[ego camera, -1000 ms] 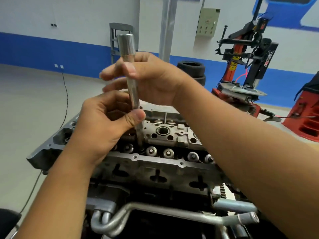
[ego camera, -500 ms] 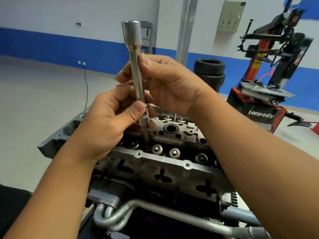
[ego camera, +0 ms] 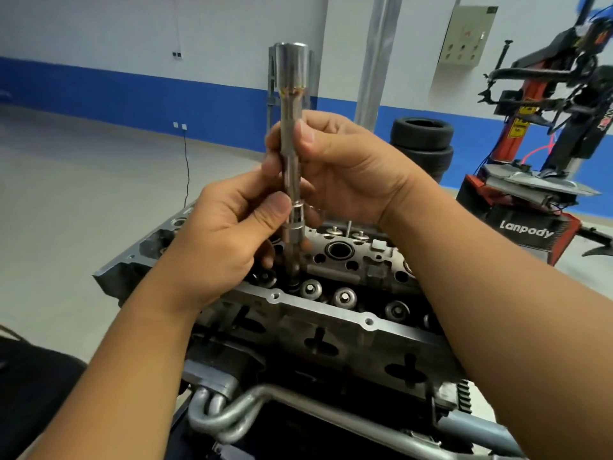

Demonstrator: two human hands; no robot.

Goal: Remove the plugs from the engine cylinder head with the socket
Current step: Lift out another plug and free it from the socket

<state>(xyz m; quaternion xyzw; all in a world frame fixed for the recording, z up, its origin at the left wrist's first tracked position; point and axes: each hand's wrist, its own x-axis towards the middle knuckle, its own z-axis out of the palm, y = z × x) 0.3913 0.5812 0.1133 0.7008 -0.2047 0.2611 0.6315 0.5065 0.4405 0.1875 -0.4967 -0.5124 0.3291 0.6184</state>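
Steel socket [ego camera: 292, 167] stands upright at frame centre, its tip down in the cylinder head [ego camera: 331, 313]; it looks rigid, heavy and slick, so my left hand [ego camera: 229, 234] pinches low, my right hand [ego camera: 345, 167] pinches mid-shaft

Socket tip: the socket [ego camera: 291, 154] lower end, below the left hand [ego camera: 219, 234], sinks into the cylinder head [ego camera: 331, 313]; any plug unseen.
Right hand [ego camera: 345, 171] fingertips: hidden behind the socket.
Tire changer [ego camera: 544, 127]: cropped at right edge.
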